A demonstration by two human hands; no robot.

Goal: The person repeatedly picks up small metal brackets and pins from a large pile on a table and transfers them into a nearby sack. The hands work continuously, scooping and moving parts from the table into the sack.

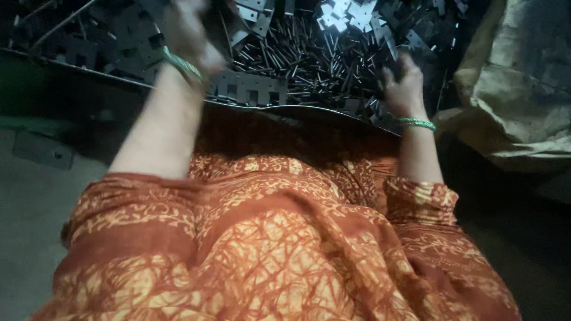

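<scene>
The heap of dark metal pins [297,59] and notched flat plates [247,89] fills the tray [309,110] just past my lap. My right hand [404,86] digs into its near edge, fingers curled; whether they grip anything I cannot tell. My left hand [190,35] is blurred, its grip unreadable. Sharp plate edges could nick my fingers, and pins could spill over the rim onto my orange cloth [267,238].

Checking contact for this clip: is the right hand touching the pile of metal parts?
Touching. The head view shows the right hand with its fingers pressed into the pile of metal parts.
</scene>
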